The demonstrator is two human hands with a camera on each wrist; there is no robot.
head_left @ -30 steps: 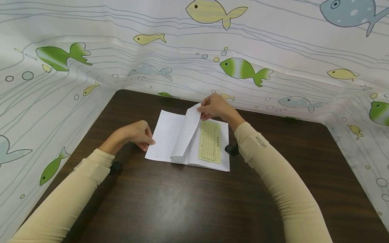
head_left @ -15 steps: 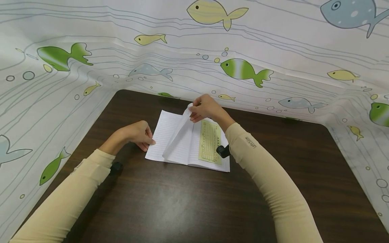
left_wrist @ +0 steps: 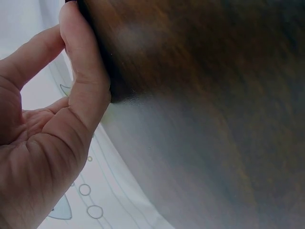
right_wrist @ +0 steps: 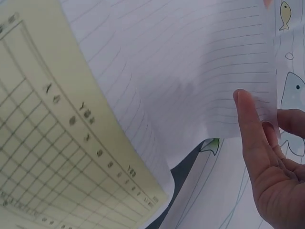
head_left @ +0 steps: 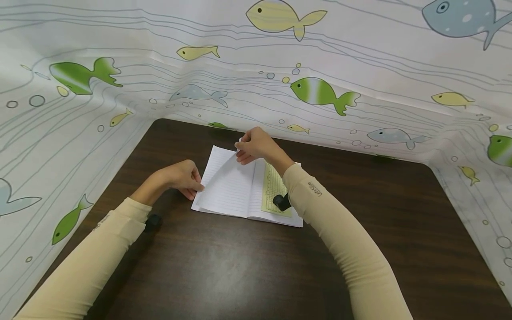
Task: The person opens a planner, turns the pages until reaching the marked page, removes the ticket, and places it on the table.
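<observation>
An open lined notebook (head_left: pixel 258 210) lies near the table's far side in the head view. My left hand (head_left: pixel 182 174) pinches its left edge, thumb on top of the page; the left wrist view shows thumb and a finger meeting at the table's surface. One lined page (right_wrist: pixel 228 57) is lifted at its top corner and slants over the left half. My right hand (head_left: pixel 258 146) holds that corner between thumb and fingers, as the right wrist view confirms. A yellow slip with a printed grid (right_wrist: pixel 86 133) lies on the notebook's right page, partly covered by my right forearm in the head view.
The dark wood table (head_left: pixel 224 271) extends in front of the notebook and to both sides. A white curtain with printed fish (head_left: pixel 248 102) stands along the back, left and right edges. Black wrist cameras sit under both sleeves.
My right hand has moved left, carrying the page from near the middle over onto the left half. More of the yellow slip is now behind the forearm. My left hand stays at the left edge.
</observation>
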